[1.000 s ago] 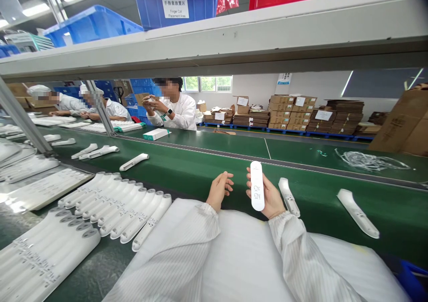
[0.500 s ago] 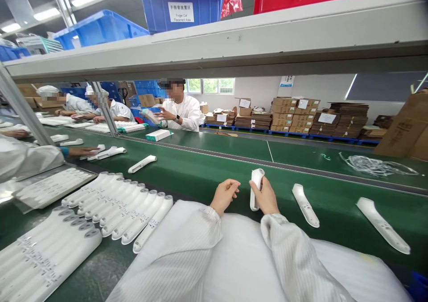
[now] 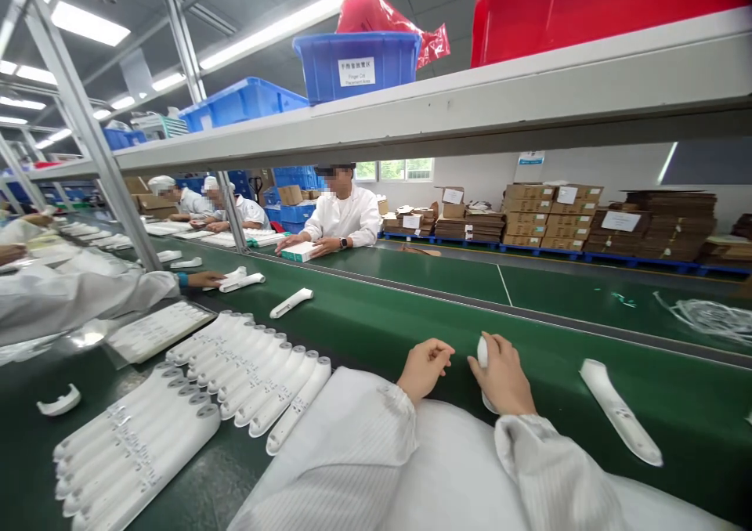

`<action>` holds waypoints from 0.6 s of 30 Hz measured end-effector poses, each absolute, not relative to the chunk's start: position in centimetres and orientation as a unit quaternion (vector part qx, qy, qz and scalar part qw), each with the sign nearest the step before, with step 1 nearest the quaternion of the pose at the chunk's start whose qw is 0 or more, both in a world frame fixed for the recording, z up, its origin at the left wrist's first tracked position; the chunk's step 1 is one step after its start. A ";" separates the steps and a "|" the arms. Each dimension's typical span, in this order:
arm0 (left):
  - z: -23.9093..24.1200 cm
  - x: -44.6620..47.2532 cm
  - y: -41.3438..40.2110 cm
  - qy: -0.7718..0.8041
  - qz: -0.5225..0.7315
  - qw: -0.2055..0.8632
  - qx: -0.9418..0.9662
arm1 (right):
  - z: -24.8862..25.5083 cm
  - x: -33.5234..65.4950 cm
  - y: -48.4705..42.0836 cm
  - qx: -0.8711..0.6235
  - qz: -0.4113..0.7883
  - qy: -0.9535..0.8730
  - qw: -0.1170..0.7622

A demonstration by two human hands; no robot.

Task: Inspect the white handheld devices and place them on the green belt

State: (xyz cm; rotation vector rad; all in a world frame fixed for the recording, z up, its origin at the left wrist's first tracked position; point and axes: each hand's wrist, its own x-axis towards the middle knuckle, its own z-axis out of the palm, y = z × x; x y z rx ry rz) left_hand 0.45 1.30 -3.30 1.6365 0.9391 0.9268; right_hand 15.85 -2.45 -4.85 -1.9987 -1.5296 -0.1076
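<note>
My right hand (image 3: pixel 502 373) is closed around a white plastic handle-shaped shell (image 3: pixel 482 352), low over the green belt. Most of that shell hides behind my fingers; only its upper end and a bit of the lower edge show. To its left, my left hand (image 3: pixel 424 368) is curled with thumb and fingertips drawn together, nothing visible in it. Another white shell (image 3: pixel 620 412) lies slanted on the belt to the right. Rows of similar shells (image 3: pixel 299 406) lie side by side at my left, with a second group (image 3: pixel 138 445) nearer the front.
A metal-framed shelf (image 3: pixel 446 112) with blue and red bins spans overhead. Further left, a co-worker's hand (image 3: pixel 204 279) touches shells on the belt (image 3: pixel 376 319). Across the line a person in white (image 3: pixel 346 218) handles a white-and-green box (image 3: pixel 298 251). A small curved white piece (image 3: pixel 59 400) lies far left.
My view has swung left and up. The shell in my right hand has turned and is now mostly covered by the hand. The person opposite has lowered the box to the table.
</note>
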 end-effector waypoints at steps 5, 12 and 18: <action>-3.3 0.4 1.1 0.389 0.393 0.474 0.685 | -4.2 14.4 -3.0 -0.625 0.053 -0.680 0.380; -3.8 0.4 1.1 0.413 0.345 0.400 0.742 | -4.6 13.2 -3.2 -0.617 0.180 -0.714 0.277; -4.0 0.4 1.2 0.408 0.334 0.390 0.755 | -4.4 13.5 -3.2 -0.608 0.183 -0.719 0.283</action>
